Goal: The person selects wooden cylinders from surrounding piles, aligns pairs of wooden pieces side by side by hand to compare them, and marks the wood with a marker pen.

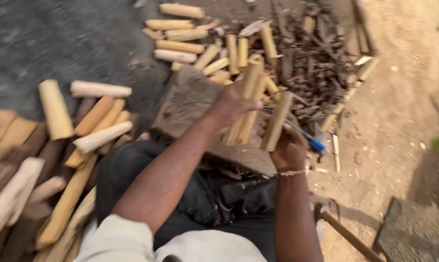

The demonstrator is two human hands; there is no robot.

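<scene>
Bare dirt ground (pixel 399 111), outdoors. Left hand (pixel 234 104): fingers curled tight round a bundle of split sticks (pixel 248 104), held upright over a stone block (pixel 190 102). Right hand (pixel 290 148): closed on one stick (pixel 276 121) plus a blue-handled tool (pixel 309 139). Step judged: gathering pieces; the next move needs a firm grip. Cut pieces (pixel 185 46) lie beyond.

Outdoor woodworking yard, dirt ground (pixel 404 111), piles of split wood billets (pixel 74 131), bark scrap heap (pixel 316 68), stone block (pixel 190 104)
</scene>
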